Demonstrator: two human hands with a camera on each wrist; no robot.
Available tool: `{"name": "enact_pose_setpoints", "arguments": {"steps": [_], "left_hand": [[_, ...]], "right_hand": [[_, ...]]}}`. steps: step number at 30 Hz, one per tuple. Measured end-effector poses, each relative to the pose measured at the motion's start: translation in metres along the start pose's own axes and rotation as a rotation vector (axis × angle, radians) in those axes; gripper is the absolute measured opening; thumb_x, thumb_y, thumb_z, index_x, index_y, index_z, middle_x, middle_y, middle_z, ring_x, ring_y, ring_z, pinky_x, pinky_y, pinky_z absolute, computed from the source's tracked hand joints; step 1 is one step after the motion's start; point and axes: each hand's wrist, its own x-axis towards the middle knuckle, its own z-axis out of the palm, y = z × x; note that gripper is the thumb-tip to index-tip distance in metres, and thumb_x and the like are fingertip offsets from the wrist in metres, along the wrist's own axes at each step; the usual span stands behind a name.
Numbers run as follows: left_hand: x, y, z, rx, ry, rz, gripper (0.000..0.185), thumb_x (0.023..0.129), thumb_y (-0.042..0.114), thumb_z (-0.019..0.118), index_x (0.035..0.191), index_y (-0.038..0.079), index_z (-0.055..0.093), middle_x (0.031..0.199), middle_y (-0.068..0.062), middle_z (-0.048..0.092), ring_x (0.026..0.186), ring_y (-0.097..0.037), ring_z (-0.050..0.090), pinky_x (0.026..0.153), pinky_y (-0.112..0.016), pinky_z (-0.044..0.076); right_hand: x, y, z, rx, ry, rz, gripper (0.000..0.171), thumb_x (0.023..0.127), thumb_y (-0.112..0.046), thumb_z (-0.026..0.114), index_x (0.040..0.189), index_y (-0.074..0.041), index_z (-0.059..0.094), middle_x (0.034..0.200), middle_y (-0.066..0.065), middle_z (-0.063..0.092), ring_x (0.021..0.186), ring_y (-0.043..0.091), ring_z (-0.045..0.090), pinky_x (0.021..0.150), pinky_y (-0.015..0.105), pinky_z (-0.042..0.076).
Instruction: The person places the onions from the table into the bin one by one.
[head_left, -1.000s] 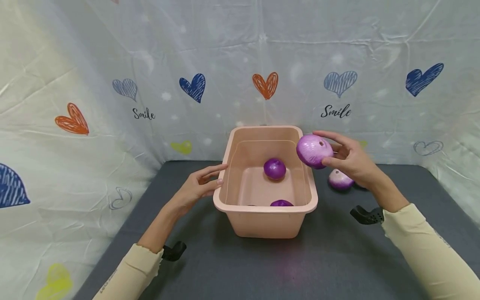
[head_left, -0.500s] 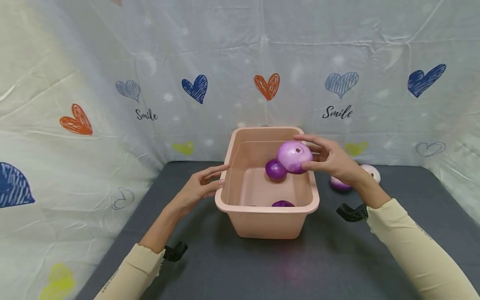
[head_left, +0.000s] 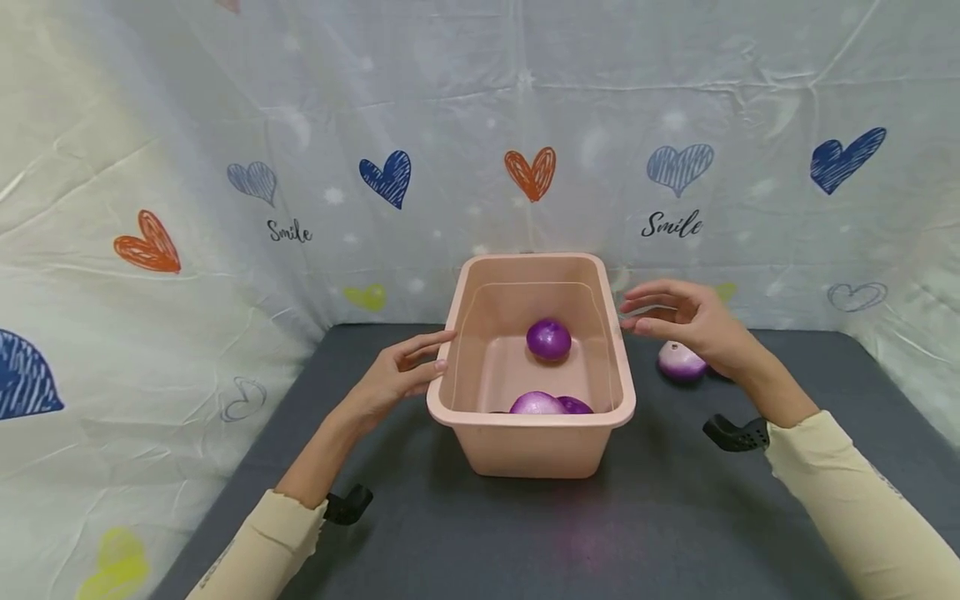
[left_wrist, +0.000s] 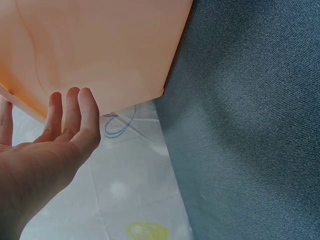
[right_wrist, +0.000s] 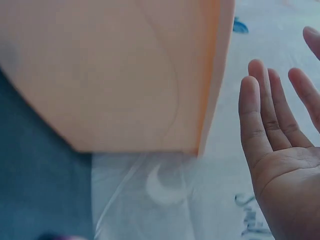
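Observation:
A peach plastic tub [head_left: 531, 446] stands in the middle of the table in the head view. Inside it lie a dark purple onion [head_left: 549, 339], a paler onion [head_left: 538, 403] and another purple onion [head_left: 576, 405], the last two partly hidden by the front rim. My left hand [head_left: 388, 379] touches the tub's left rim, its fingers fairly straight against the outside in the left wrist view. Beside the right rim my right hand [head_left: 693, 321] hovers with fingers extended and nothing in it. A pale purple onion [head_left: 681, 362] sits on the table behind this hand.
Another onion [head_left: 720, 377] is mostly hidden by the right wrist. A dark cloth [head_left: 480, 542] covers the table. White sheeting [head_left: 450, 100] printed with hearts rises behind the tub and at both sides. Each wrist wears a black strap mount.
My right hand carried the pale onion over the tub, let it go inside near the front, and moved back out to the right. The left hand has stayed at the rim.

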Motion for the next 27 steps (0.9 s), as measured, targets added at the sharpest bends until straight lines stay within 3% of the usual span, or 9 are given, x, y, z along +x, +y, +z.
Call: {"name": "enact_pose_setpoints", "arguments": {"steps": [4,14,27], "left_hand": [[0.000,-0.002,-0.001,0.003,0.004,0.001,0.054,0.101,0.021,0.068,0.152,0.017,0.051,0.151,-0.014,0.045,0.128,-0.033,0.055,0.099,-0.053,0.049],[0.001,-0.001,0.000,-0.002,0.004,-0.006,0.054,0.101,0.021,0.067,0.152,0.017,0.051,0.149,-0.016,0.046,0.128,-0.034,0.054,0.100,-0.055,0.048],[-0.001,0.000,0.001,-0.005,-0.005,0.007,0.054,0.102,0.021,0.067,0.153,0.017,0.050,0.149,-0.014,0.048,0.129,-0.033,0.053,0.096,-0.046,0.052]], "right_hand": [[-0.015,0.005,-0.012,-0.014,0.030,0.024,0.032,0.098,0.004,0.065,0.130,0.006,0.060,0.120,0.016,0.066,0.107,0.030,0.068,0.087,0.038,0.057],[-0.055,0.016,-0.040,-0.091,0.113,0.110,0.030,0.100,0.002,0.063,0.129,0.008,0.059,0.122,0.015,0.065,0.106,0.026,0.068,0.087,0.034,0.057],[-0.099,0.025,-0.074,-0.043,0.174,0.123,0.030,0.100,0.010,0.057,0.131,0.011,0.057,0.122,0.013,0.068,0.106,0.021,0.068,0.086,0.032,0.057]]}}
